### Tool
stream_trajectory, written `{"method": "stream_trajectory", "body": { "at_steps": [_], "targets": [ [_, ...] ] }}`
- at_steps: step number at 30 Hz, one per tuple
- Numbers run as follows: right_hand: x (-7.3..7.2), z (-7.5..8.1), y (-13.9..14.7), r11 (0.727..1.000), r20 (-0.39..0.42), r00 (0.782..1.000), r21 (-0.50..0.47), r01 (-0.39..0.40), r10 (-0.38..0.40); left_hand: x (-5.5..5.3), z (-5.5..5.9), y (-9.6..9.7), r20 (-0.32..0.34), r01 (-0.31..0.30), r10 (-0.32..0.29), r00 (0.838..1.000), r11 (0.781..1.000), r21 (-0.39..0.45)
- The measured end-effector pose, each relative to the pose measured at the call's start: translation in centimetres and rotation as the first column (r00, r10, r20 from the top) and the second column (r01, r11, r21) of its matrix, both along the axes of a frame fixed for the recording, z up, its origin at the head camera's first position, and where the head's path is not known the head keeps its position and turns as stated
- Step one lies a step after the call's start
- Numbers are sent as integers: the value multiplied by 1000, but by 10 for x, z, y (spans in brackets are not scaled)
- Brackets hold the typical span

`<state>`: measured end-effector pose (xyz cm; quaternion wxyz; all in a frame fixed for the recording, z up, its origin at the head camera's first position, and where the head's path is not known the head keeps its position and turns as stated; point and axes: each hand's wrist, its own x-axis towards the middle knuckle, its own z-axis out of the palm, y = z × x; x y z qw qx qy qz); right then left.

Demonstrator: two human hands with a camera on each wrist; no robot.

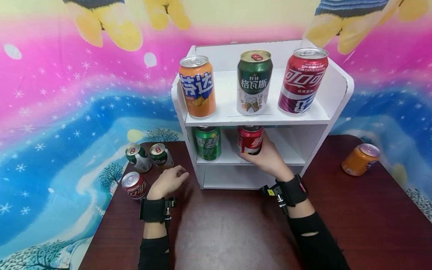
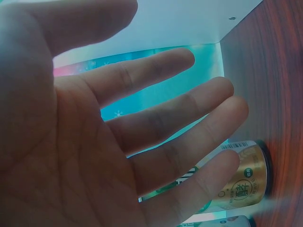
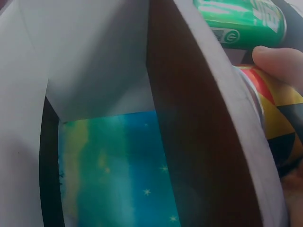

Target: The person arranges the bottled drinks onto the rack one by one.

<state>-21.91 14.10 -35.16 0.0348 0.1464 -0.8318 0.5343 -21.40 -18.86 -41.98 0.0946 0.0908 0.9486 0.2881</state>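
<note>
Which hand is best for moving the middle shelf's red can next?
Probably the right hand: it grips that red can at the middle shelf. The left hand is empty and farther off, over the table.

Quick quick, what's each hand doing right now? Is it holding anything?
Left hand: open, holding nothing.
Right hand: closed around a red can at the middle shelf.

Three cans stand on the rack above two others.
</note>
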Motion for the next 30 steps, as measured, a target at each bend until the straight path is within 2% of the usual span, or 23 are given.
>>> {"method": "stream_trajectory", "body": {
  "at_steps": [4,10,20,25,30],
  "targets": [
    [-7,-13,1,998,-43,998,34,49,-48,0,-1,0,8,-4,4,1000,1000,5],
    [-6,-13,-1,995,-47,996,48,83,-80,0,0,0,2,2,-2,1000,1000,5],
    [-8,-12,7,999,48,999,-43,-10,12,0,0,-2,5,0,0,1000,1000,4],
    [-8,-12,8,999,38,999,-29,-30,31,0,0,-2,0,1,-1,1000,1000,3],
    [-9,-13,7,1000,21,1000,2,-11,11,0,-1,-2,-2,2,-2,1000,1000,8]
  ]
}}
